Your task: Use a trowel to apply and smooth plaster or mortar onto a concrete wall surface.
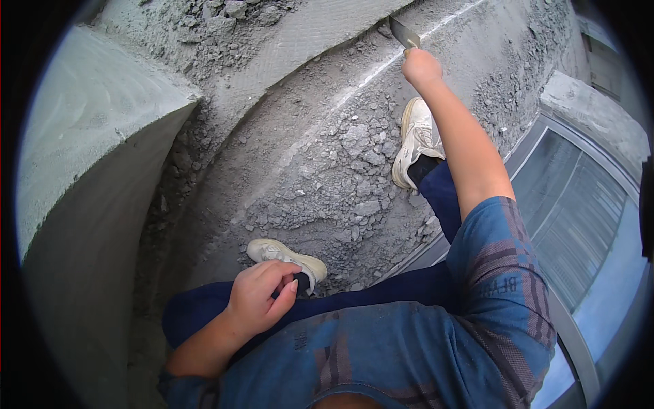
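My right hand [422,69] is closed round the short handle of a trowel [403,31], its flat metal blade pointing up and left. The blade is at the lower edge of a rough grey cement ledge [320,49], near a pale line [378,71] on the dusty ground. Whether it touches the ledge is hard to tell. Over my lap, my left hand [262,294] is loosely closed, the fingers curled in and the thumb beside them. No tool shows in it.
Broken cement rubble [354,170] covers the ground between my two white shoes [415,140]. A large curved cement block [102,116] stands on the left. To the right is a framed window [572,198] below a cement sill [593,109]. More loose debris [225,20] lies beyond the ledge.
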Demonstrator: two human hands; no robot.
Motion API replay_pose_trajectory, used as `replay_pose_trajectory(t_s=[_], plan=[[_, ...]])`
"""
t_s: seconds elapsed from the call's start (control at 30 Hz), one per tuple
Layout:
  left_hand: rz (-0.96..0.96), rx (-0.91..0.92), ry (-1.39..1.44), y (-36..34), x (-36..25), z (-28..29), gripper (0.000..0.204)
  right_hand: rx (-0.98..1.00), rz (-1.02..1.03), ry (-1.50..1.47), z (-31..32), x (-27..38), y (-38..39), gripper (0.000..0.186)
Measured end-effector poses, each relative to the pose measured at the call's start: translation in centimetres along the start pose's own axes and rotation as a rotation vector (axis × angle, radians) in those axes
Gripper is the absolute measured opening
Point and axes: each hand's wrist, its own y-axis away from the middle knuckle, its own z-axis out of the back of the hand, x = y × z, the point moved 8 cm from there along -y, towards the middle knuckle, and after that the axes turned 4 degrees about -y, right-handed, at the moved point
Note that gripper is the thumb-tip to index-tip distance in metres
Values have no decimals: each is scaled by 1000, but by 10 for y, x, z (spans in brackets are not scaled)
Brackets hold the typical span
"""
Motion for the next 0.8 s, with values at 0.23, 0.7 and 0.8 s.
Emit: replay_pose_trajectory(t_s=[0.23,0.7,0.8], plan=[[-17,-65,-19,-7,-10,6,19,121,298,165,-12,73,69,22],[475,-640,222,28,12,2,19,442,783,236,75,-11,-47,33],[598,-848,318,53,19,-38,20,447,765,223,33,-14,-94,45]])
